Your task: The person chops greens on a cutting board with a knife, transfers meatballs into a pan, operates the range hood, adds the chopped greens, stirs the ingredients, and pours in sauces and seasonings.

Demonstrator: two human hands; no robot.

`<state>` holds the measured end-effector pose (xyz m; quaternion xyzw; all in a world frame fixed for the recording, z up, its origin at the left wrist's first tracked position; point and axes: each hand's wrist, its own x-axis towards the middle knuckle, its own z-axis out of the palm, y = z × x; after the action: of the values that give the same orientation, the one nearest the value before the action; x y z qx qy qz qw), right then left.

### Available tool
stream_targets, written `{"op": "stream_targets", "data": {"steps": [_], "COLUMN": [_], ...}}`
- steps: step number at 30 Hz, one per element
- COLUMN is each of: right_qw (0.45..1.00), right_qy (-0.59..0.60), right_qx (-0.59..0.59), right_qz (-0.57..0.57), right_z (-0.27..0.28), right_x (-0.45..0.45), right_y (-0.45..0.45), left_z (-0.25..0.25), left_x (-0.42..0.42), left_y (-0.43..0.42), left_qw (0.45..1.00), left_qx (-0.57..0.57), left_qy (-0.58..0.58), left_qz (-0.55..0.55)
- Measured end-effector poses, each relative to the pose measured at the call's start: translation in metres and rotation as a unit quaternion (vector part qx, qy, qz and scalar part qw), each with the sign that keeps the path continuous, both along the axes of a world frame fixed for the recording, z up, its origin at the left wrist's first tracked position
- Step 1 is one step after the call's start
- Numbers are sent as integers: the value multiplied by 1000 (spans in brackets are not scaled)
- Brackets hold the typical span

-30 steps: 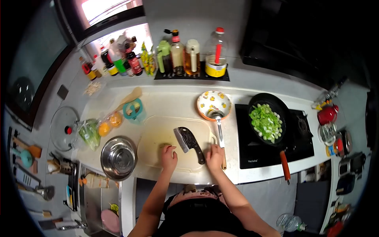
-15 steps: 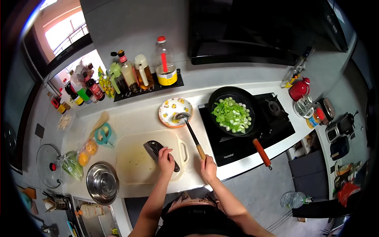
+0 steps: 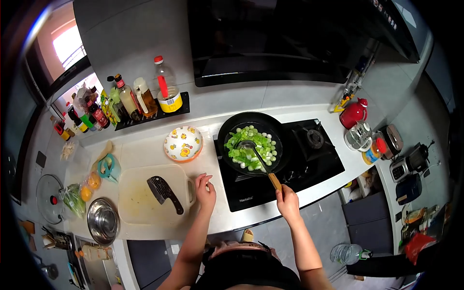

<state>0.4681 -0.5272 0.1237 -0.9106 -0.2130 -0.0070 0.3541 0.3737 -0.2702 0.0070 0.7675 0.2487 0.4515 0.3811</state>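
My right hand (image 3: 288, 201) is wrapped round the wooden end of a ladle (image 3: 261, 160). The ladle's bowl rests among chopped green and white vegetables (image 3: 250, 131) in a black frying pan (image 3: 279, 126) on the left burner; the pan's handle is largely hidden behind the ladle and hand. Loosely curled with fingers apart, my left hand (image 3: 206, 193) holds nothing over the counter, just right of the cutting board (image 3: 133, 179). On that board lies a dark-bladed cleaver (image 3: 165, 194). Behind, a fruit-patterned bowl (image 3: 184, 144) stands between board and stove.
A steel basin (image 3: 103, 221), bagged oranges (image 3: 90, 186) and leafy greens (image 3: 74, 200) sit left of the board. Bottles line a black rack (image 3: 152, 116) at the wall. The black gas stove (image 3: 309, 166) has a second burner. A red kettle (image 3: 353, 114) stands at the right.
The ladle has gone from the patterned bowl into the pan with my right hand. My left hand has let go of the cleaver and moved right. The view has shifted right.
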Motion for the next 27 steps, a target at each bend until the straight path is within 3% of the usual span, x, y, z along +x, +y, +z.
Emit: {"op": "stream_targets", "data": {"steps": [11,14,15,27], "right_qw": [982,988,981,997], "right_qy": [-156,-105,-171,-60], "right_qx": [-84,-98,-86,-38], "right_qz": [66,47,43,23], "right_z": [-30,-23,-26,6], "right_x": [93,100,100,69], "right_y": [7,-5,-10,-90], "left_z": [3,9,9,20], "left_x": [3,8,13,66], "left_y": [-47,-55,-56,-72], "left_qw": [998,998,998,1000], "left_qx": [-26,-18,-20,4], "left_qy": [-14,-3,-9,-25], "left_qz": [59,62,56,-6]}}
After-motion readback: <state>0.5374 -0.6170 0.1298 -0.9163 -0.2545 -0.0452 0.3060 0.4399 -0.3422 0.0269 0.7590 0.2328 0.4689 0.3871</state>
